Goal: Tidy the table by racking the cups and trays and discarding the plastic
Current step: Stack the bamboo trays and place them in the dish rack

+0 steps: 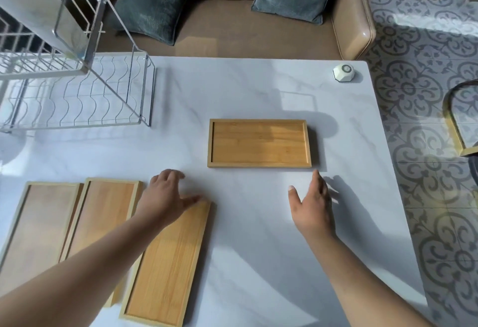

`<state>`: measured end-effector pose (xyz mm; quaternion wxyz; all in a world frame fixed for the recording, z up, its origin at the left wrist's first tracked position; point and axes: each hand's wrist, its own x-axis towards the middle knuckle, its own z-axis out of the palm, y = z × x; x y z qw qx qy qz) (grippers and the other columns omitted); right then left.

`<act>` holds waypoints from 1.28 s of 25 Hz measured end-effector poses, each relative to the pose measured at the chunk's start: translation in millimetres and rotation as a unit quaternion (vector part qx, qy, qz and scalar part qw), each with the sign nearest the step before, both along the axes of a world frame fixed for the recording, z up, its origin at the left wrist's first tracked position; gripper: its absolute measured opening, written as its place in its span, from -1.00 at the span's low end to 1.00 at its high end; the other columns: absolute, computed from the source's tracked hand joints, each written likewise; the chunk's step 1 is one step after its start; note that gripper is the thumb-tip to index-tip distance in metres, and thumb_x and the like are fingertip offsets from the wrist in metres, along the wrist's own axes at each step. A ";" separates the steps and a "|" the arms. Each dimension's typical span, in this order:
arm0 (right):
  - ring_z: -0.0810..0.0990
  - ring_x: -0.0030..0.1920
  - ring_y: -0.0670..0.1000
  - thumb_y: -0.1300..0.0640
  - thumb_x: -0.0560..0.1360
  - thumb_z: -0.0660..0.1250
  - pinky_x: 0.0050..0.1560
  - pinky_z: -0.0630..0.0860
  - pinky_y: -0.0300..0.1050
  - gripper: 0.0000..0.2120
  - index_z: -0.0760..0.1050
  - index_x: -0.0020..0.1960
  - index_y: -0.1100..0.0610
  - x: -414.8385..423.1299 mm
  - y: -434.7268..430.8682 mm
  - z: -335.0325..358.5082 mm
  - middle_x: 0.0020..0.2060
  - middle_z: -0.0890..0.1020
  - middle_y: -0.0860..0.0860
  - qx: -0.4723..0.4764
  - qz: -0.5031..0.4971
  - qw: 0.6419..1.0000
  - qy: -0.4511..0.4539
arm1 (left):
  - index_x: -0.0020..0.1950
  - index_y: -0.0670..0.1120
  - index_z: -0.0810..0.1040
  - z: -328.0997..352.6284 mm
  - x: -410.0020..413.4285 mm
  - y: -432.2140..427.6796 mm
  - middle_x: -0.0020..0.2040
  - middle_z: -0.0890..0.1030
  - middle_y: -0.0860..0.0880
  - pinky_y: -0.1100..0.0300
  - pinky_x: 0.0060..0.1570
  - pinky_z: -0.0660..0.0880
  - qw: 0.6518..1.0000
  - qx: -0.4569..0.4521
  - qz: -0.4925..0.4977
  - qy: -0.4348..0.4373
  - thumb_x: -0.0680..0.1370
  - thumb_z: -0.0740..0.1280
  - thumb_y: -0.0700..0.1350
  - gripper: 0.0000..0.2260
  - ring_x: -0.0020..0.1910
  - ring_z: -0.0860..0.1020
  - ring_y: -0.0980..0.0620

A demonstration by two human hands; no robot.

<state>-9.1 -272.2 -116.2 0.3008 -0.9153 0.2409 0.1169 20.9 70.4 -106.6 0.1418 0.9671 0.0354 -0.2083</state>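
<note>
Item: white marble-patterned surface point(245, 236), carrying four shallow wooden trays and a wire rack point(77, 99) that is standing at the far left corner. Far tray point(259, 143) is lying alone near the centre, long side facing the person; three near trays are lying side by side at the near left: left tray point(38, 223), middle tray point(108, 212), right tray point(168, 262). Left hand point(165, 194) is hovering over the far end of the right tray, fingers spread, grip open and holding nothing; thumb appears to be touching that tray's corner. Right hand point(313, 207) is reaching toward the far tray's near right corner, grip open, empty, not touching it. Risks, judged: the shallow rims are offering little purchase, so a one-sided lift could tip a tray; the near trays are sitting close together, so dragging one could shove its neighbour. Hard to make out: a small white object point(344, 72) at the far right corner, identity unclear; no cups or plastic are showing; the rack's left side and the left tray's near end are cut off.
</note>
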 end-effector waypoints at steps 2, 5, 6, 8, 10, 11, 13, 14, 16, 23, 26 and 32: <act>0.13 0.63 0.15 -0.09 0.63 0.26 0.53 0.19 0.10 -0.25 0.00 0.67 0.13 -27.7 6.2 -0.9 0.63 0.18 0.16 -0.004 0.012 1.000 -0.003 | 0.33 -0.01 0.57 2.7 -18.9 7.4 0.33 0.53 -0.08 -0.06 0.17 0.51 0.997 0.026 -0.074 -0.006 0.46 0.39 0.40 -0.38 0.32 0.47 -0.16; 0.08 0.64 0.10 -0.08 0.65 0.21 0.55 0.16 0.10 -0.30 0.01 0.67 0.09 -51.3 10.0 -0.6 0.64 0.16 0.12 -0.014 0.069 0.997 0.024 | 0.22 -0.02 0.64 5.7 -29.3 6.8 0.17 0.59 -0.11 -0.07 0.08 0.53 0.997 0.029 -0.064 -0.015 0.54 0.37 0.31 -0.53 0.21 0.51 -0.20; 0.09 0.64 0.10 -0.08 0.65 0.20 0.54 0.17 0.10 -0.32 0.03 0.67 0.07 -56.2 9.7 -0.2 0.64 0.16 0.11 -0.014 0.081 0.996 0.033 | 0.19 -0.03 0.64 4.8 -31.3 4.7 0.13 0.61 -0.12 -0.07 0.05 0.53 0.998 0.031 -0.048 -0.023 0.56 0.37 0.28 -0.57 0.17 0.52 -0.21; 0.12 0.63 0.09 -0.10 0.65 0.19 0.52 0.22 0.10 -0.36 0.09 0.66 0.06 -64.7 8.8 0.7 0.64 0.19 0.10 -0.011 0.083 0.996 0.043 | 0.11 -0.04 0.62 1.4 -34.9 -1.4 0.03 0.62 -0.11 -0.02 -0.04 0.51 0.998 0.048 -0.019 -0.041 0.59 0.34 0.26 -0.62 0.05 0.56 -0.19; 0.18 0.61 0.10 -0.10 0.65 0.19 0.51 0.24 0.09 -0.39 0.17 0.64 0.08 -68.5 5.5 2.9 0.61 0.25 0.10 -0.019 0.079 0.996 0.045 | -0.03 -0.02 0.56 -0.9 -35.8 -8.5 -0.09 0.60 -0.06 0.07 -0.21 0.44 0.998 0.057 0.011 -0.032 0.61 0.26 0.28 -0.63 -0.12 0.55 -0.14; 0.22 0.59 0.11 -0.10 0.65 0.20 0.51 0.25 0.08 -0.40 0.22 0.62 0.09 -69.9 3.3 3.7 0.59 0.30 0.11 -0.029 0.078 0.995 0.046 | -0.10 -0.01 0.51 -2.7 -35.7 -11.4 -0.14 0.57 -0.04 0.10 -0.29 0.39 0.998 0.055 0.028 -0.013 0.62 0.22 0.29 -0.62 -0.20 0.53 -0.11; 0.31 0.54 0.14 -0.11 0.64 0.23 0.47 0.31 0.07 -0.44 0.32 0.57 0.12 -73.6 -0.4 4.9 0.53 0.40 0.12 -0.054 0.072 0.995 0.044 | -0.17 0.01 0.42 -6.6 -37.6 -16.0 -0.20 0.56 -0.03 0.10 -0.35 0.34 0.997 0.044 0.061 0.031 0.65 0.15 0.26 -0.62 -0.26 0.49 -0.09; 0.36 0.51 0.16 -0.10 0.63 0.25 0.44 0.34 0.07 -0.45 0.36 0.54 0.13 -75.1 -2.0 5.7 0.50 0.43 0.12 -0.062 0.063 0.995 0.042 | -0.15 0.01 0.41 -9.0 -39.7 -18.1 -0.22 0.57 -0.03 0.08 -0.33 0.36 0.996 0.034 0.075 0.041 0.66 0.13 0.23 -0.65 -0.25 0.50 -0.10; 0.45 0.43 0.16 -0.08 0.62 0.29 0.34 0.44 0.05 -0.49 0.41 0.49 0.12 -77.7 -3.7 7.2 0.46 0.48 0.10 -0.060 0.036 0.997 0.043 | -0.08 0.01 0.43 -12.0 -45.8 -21.5 -0.28 0.59 -0.01 0.07 -0.33 0.38 0.994 0.012 0.103 0.044 0.67 0.12 0.18 -0.71 -0.27 0.52 -0.07; 0.64 0.15 0.10 0.12 0.61 0.33 0.10 0.56 -0.08 -0.72 0.59 0.30 0.08 -84.2 3.0 3.9 0.15 0.67 0.02 0.011 0.000 0.998 0.058 | 0.13 -0.03 0.55 -5.6 -54.6 -36.0 -0.18 0.57 0.03 0.07 -0.28 0.36 0.985 -0.023 0.170 0.021 0.66 0.19 0.05 -0.78 -0.17 0.53 -0.09; 0.62 -0.02 0.08 0.11 0.60 0.33 -0.10 0.50 -0.08 -0.90 0.61 0.00 0.08 -82.2 3.1 2.6 -0.11 0.59 -0.06 0.012 -0.031 0.999 0.040 | 0.25 -0.03 0.57 -3.3 -61.0 -42.4 0.11 0.63 -0.04 0.06 -0.15 0.45 0.983 -0.052 0.175 0.017 0.65 0.18 -0.03 -0.74 -0.05 0.58 -0.11; 0.59 -0.15 0.10 0.12 0.60 0.36 -0.18 0.47 -0.04 -0.84 0.53 -0.13 0.15 -69.7 -8.7 16.7 -0.21 0.64 0.01 0.033 -0.066 0.996 -0.045 | 0.33 0.06 0.53 12.0 -57.4 -54.8 0.22 0.58 0.01 0.08 -0.11 0.44 0.972 -0.120 0.196 -0.053 0.62 0.23 -0.06 -0.71 -0.05 0.56 -0.01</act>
